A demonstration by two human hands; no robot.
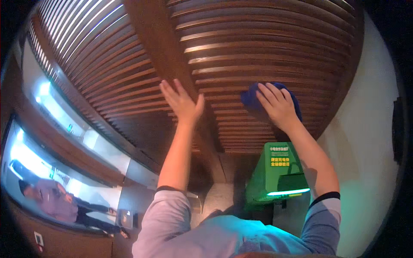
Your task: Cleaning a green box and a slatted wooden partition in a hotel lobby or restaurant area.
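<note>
A brown slatted wooden screen (266, 56) rises in front of me, with a wide upright post (159, 38) between two louvred sections. My left hand (183, 101) lies against the post and the slat ends beside it, fingers spread, holding nothing. My right hand (278, 103) presses a dark blue cloth (249, 99) onto the slats of the right section. Its fingers lie over the cloth, which bunches out on both sides of the hand. The palm side and the cloth under it are hidden.
Below my right forearm stands a green cabinet-like machine (279, 167) with a lit lower edge. A pale wall (365, 112) bounds the right side. At the left, a person (56, 200) in a light top and dark trousers appears beyond a brown frame, near bright lights. A small white wall plate (38, 240) sits lower left.
</note>
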